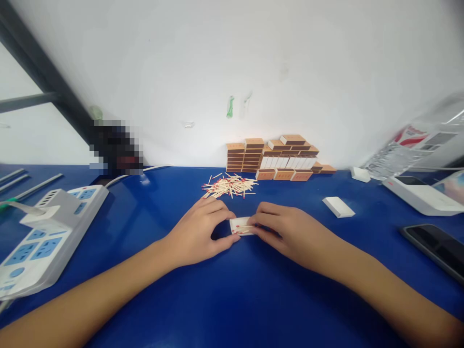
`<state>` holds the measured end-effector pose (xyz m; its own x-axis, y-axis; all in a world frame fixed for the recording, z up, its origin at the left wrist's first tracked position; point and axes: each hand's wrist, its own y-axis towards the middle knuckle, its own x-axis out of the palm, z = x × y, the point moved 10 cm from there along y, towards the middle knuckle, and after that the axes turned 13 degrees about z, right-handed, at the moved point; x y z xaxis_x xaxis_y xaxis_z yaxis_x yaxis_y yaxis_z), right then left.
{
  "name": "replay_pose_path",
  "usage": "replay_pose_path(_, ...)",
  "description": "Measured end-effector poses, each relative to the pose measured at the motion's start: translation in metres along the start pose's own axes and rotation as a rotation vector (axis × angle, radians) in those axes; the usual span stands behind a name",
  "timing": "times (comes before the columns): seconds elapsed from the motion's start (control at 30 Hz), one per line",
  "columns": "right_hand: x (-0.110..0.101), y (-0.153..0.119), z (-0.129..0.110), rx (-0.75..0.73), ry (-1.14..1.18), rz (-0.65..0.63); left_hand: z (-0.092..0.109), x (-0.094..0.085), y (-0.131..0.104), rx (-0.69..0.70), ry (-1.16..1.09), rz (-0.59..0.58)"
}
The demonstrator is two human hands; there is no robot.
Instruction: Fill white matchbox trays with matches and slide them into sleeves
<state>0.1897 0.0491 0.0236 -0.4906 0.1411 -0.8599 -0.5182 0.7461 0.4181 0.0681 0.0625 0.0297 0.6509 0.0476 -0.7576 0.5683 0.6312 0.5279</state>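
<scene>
A small white matchbox tray lies on the blue tabletop, with a few red-headed matches inside it. My left hand holds the tray's left end between thumb and fingertips. Over the right end, the fingers of my right hand are pinched together on the tail ends of matches and partly hide that end. Just beyond the tray spreads a loose pile of matches, their red heads pointing various ways.
Stacked matchboxes stand against the wall. A white empty-looking tray, a phone, a white device and a plastic bottle are on the right. A power strip with a plugged-in adapter occupies the left.
</scene>
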Motion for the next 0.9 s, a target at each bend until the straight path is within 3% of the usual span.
replay_pose_path(0.4, -0.001, 0.002, -0.002, 0.119, 0.238, -0.007, 0.001, 0.001, -0.001, 0.006, 0.003, -0.009)
replay_pose_path(0.6, -0.002, 0.002, -0.001, 0.129, 0.103, 0.015, 0.001, 0.001, -0.001, 0.003, 0.014, -0.001)
replay_pose_path(0.9, 0.005, 0.000, 0.004, 0.184, 0.064, -0.083, 0.004, 0.002, -0.001, 0.015, 0.024, -0.017)
